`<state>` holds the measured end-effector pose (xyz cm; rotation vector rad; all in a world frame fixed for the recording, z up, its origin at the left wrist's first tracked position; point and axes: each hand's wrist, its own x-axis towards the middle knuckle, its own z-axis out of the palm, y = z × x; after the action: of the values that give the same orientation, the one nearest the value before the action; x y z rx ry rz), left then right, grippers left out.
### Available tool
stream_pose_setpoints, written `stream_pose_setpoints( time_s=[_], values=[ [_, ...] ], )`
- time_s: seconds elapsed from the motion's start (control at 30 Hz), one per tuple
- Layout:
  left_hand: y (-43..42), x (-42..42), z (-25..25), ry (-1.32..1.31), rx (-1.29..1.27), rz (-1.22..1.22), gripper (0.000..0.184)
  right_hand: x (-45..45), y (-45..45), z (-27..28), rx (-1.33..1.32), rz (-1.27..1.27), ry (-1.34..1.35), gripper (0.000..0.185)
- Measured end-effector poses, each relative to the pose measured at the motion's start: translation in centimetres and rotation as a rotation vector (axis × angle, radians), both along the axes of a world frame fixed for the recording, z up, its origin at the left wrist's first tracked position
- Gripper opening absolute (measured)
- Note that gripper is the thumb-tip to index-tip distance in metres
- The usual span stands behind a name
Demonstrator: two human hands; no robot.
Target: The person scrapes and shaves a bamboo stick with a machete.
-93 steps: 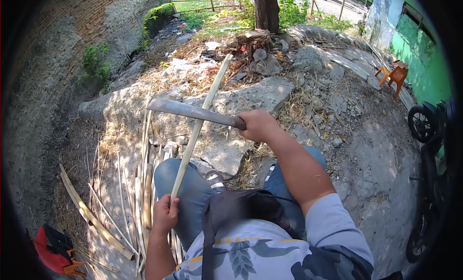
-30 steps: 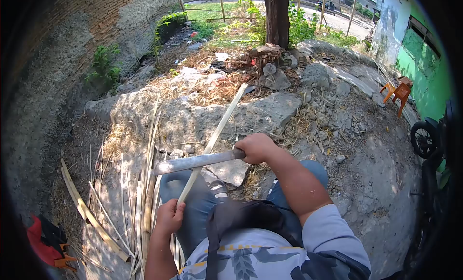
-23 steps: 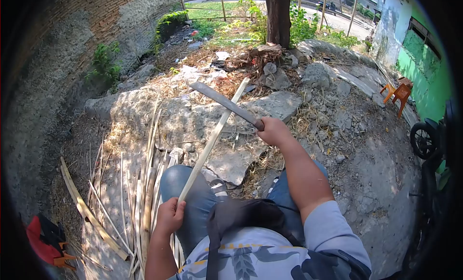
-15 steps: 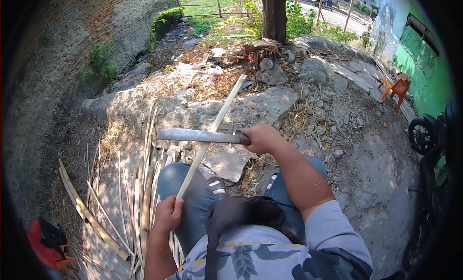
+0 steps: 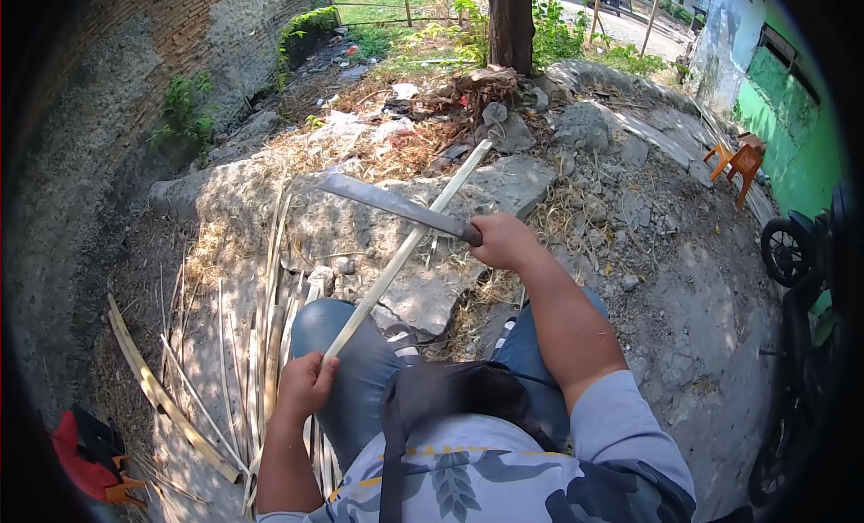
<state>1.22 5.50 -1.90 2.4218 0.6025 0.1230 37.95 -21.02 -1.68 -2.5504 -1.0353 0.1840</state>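
My left hand (image 5: 307, 383) is closed round the lower end of a long pale bamboo strip (image 5: 387, 275), beside my left knee. The strip slants up and away to the right, its far end above the broken concrete. In my right hand (image 5: 500, 241) is the dark handle of a machete (image 5: 387, 202). Its wide blade points to the left and crosses the strip on its upper half, appearing to touch it. More bamboo strips (image 5: 270, 343) lie on the ground to the left of my legs.
Two curved bamboo pieces (image 5: 171, 397) lie farther left. Ahead are a concrete slab (image 5: 504, 190), rubble, dry shavings and a tree trunk (image 5: 511, 28). A brick wall (image 5: 135, 64) stands left. On the right are orange chairs (image 5: 743, 167) and a motorcycle (image 5: 801, 271); a red object (image 5: 76, 460) is lower left.
The machete has moved right and farther up the strip, its blade tip now tilted upward. The strip leans more to the right, and my left hand has shifted slightly left.
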Motion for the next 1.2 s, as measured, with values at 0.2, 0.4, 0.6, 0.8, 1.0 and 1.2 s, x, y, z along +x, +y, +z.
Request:
stream_pose_setpoints(
  time_s=[0.2, 0.4, 0.6, 0.8, 1.0, 1.2],
  values=[
    [-0.4, -0.3, 0.7, 0.047, -0.029, 0.016, 0.037, -3.7, 2.6, 1.6, -0.172, 0.329, -0.006, 0.019],
    [-0.7, -0.3, -0.6, -0.094, -0.018, 0.060, 0.033, -0.9, 2.0, 0.1, -0.072, 0.202, 0.024, 0.018],
    [-0.6, -0.5, -0.6, -0.062, -0.065, 0.078, 0.033, -3.4, 2.3, 0.9, -0.078, 0.235, -0.123, 0.017],
    [-0.7, -0.6, -0.4, -0.073, -0.032, 0.056, 0.032, -3.6, 3.6, 1.1, -0.127, 0.326, -0.140, 0.019],
    [0.0, -0.3, -0.8, -0.066, -0.006, 0.007, 0.030, -2.0, 2.6, 0.8, -0.093, 0.116, 0.000, 0.019],
    [-0.1, -0.4, -0.8, -0.051, -0.112, 0.045, 0.028, -4.3, 3.7, 0.4, -0.112, 0.334, -0.094, 0.019]
  ],
)
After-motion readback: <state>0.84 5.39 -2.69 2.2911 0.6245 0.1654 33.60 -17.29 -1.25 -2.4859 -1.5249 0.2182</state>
